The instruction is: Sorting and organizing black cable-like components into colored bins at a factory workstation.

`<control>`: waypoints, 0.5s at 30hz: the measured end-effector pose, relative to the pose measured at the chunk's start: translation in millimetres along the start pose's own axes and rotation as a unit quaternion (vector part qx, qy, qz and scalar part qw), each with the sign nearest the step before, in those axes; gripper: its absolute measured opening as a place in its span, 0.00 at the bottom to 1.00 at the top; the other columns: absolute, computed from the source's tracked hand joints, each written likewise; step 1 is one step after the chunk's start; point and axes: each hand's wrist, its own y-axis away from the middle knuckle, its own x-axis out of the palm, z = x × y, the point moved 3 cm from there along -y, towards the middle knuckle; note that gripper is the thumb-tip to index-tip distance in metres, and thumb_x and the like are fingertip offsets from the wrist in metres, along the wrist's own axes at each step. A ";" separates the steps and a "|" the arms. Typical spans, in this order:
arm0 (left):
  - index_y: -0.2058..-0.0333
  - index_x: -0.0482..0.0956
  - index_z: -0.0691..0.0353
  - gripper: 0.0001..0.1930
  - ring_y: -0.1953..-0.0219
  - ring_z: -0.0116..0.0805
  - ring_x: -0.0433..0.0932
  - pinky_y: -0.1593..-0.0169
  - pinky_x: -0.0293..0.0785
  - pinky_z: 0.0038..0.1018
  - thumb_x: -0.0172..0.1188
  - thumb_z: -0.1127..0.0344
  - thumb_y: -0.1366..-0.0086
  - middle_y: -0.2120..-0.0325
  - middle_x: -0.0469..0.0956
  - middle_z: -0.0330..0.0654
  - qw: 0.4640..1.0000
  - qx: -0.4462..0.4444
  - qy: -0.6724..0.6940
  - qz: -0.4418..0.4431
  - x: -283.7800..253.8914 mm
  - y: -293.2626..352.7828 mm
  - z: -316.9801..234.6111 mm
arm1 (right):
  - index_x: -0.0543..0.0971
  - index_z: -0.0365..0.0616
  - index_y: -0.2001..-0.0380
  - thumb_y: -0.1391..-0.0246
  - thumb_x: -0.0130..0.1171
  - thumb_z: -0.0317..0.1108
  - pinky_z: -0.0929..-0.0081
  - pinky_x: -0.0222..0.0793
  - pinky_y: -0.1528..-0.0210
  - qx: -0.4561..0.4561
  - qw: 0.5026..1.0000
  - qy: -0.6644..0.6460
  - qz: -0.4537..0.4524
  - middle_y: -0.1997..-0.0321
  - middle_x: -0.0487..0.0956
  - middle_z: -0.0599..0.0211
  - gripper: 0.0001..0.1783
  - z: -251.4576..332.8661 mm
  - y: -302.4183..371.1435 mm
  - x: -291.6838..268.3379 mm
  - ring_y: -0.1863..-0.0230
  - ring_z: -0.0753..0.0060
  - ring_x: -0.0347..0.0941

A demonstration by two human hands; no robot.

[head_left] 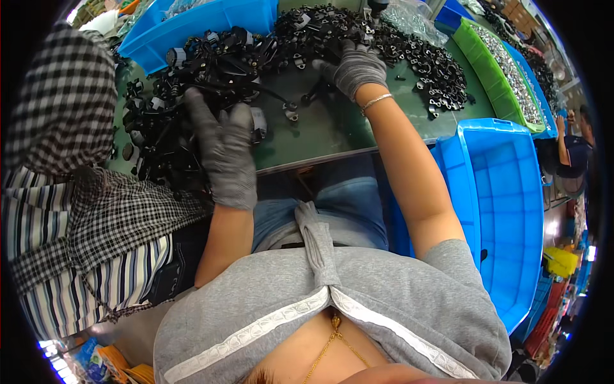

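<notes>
My left hand (227, 157), in a grey knit glove, lies over a heap of black parts (169, 121) with grey pieces among them. Its fingers are spread, and their tips touch the heap's edge. A thin black arm-like part (272, 95) with a metal clamp end sticks out beyond them to the right. My right hand (361, 69), gloved the same way, reaches to a pile of small black clamps (320, 29) at the back. Thumb and fingers stand apart there, the fingertips partly lost among the clamps. A short black part (313, 95) lies just below this hand.
A blue bin (198, 32) stands behind the heap. Loose clamps (438, 73) spread to the right on the green tabletop (300, 141). A green tray (495, 67) of small metal pieces and a large blue crate (505, 192) are at right. A person in checked sleeves (61, 96) sits close at left.
</notes>
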 end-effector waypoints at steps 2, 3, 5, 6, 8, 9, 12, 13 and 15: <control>0.30 0.65 0.55 0.34 0.28 0.52 0.59 0.25 0.55 0.43 0.65 0.63 0.34 0.31 0.62 0.49 0.976 0.132 -0.152 0.087 -4.3 9.3 -9.0 | 0.67 0.49 0.30 0.40 0.58 0.65 0.53 0.65 0.30 -0.021 0.999 0.015 0.032 0.35 0.75 0.46 0.44 7.6 -3.9 3.7 0.32 0.48 0.70; 0.31 0.67 0.54 0.33 0.27 0.54 0.58 0.24 0.53 0.45 0.65 0.63 0.35 0.31 0.63 0.48 0.903 0.257 -0.298 0.173 -1.6 18.0 -13.3 | 0.67 0.49 0.30 0.40 0.58 0.65 0.53 0.65 0.30 -0.021 0.999 0.015 0.032 0.35 0.75 0.46 0.44 6.8 -17.1 11.1 0.32 0.48 0.70; 0.34 0.70 0.54 0.30 0.27 0.53 0.58 0.25 0.56 0.45 0.65 0.65 0.35 0.32 0.65 0.46 0.875 0.265 -0.344 0.213 -10.0 31.1 -13.9 | 0.64 0.41 0.30 0.34 0.52 0.56 0.51 0.66 0.31 0.041 0.991 -0.039 0.118 0.37 0.77 0.41 0.39 5.9 -47.3 35.4 0.36 0.46 0.75; 0.36 0.74 0.54 0.28 0.27 0.51 0.58 0.27 0.60 0.44 0.65 0.67 0.36 0.33 0.67 0.44 0.843 0.275 -0.387 0.253 -13.6 38.2 -12.5 | 0.57 0.34 0.28 0.40 0.56 0.39 0.49 0.71 0.35 0.018 0.987 -0.012 0.157 0.33 0.73 0.39 0.40 14.5 -39.1 16.1 0.35 0.41 0.74; 0.38 0.76 0.52 0.26 0.27 0.52 0.58 0.27 0.60 0.46 0.65 0.66 0.36 0.33 0.67 0.44 0.836 0.260 -0.404 0.265 -26.3 49.5 -10.0 | 0.58 0.33 0.29 0.41 0.56 0.37 0.50 0.71 0.35 0.009 0.988 -0.030 0.152 0.34 0.74 0.39 0.40 10.8 -49.9 17.7 0.35 0.41 0.73; 0.40 0.78 0.51 0.25 0.27 0.53 0.59 0.27 0.60 0.47 0.65 0.65 0.37 0.33 0.67 0.44 0.829 0.245 -0.417 0.282 -30.8 53.2 -9.6 | 0.58 0.31 0.30 0.42 0.57 0.35 0.50 0.71 0.35 0.007 0.988 -0.047 0.147 0.35 0.74 0.38 0.40 6.0 -54.1 15.1 0.34 0.40 0.73; 0.42 0.79 0.50 0.25 0.28 0.53 0.59 0.27 0.58 0.49 0.65 0.63 0.39 0.33 0.68 0.43 0.806 0.253 -0.451 0.289 -47.4 60.3 -13.3 | 0.63 0.37 0.32 0.44 0.60 0.35 0.51 0.70 0.34 -0.005 0.994 -0.065 0.092 0.36 0.75 0.36 0.38 -7.0 -51.6 3.0 0.35 0.40 0.73; 0.42 0.80 0.50 0.25 0.28 0.53 0.59 0.27 0.57 0.49 0.65 0.63 0.40 0.33 0.68 0.43 0.799 0.254 -0.459 0.294 -53.4 62.1 -12.2 | 0.64 0.39 0.32 0.45 0.61 0.35 0.52 0.70 0.34 -0.008 0.997 -0.053 0.063 0.37 0.76 0.38 0.38 -6.9 -44.3 -7.9 0.35 0.41 0.73; 0.43 0.81 0.49 0.24 0.27 0.52 0.59 0.26 0.55 0.49 0.65 0.64 0.40 0.34 0.69 0.43 0.802 0.243 -0.466 0.286 -57.5 60.5 -5.0 | 0.66 0.47 0.31 0.44 0.61 0.36 0.54 0.70 0.33 -0.013 0.995 -0.058 0.083 0.36 0.76 0.41 0.36 -9.2 -33.4 -24.7 0.35 0.44 0.74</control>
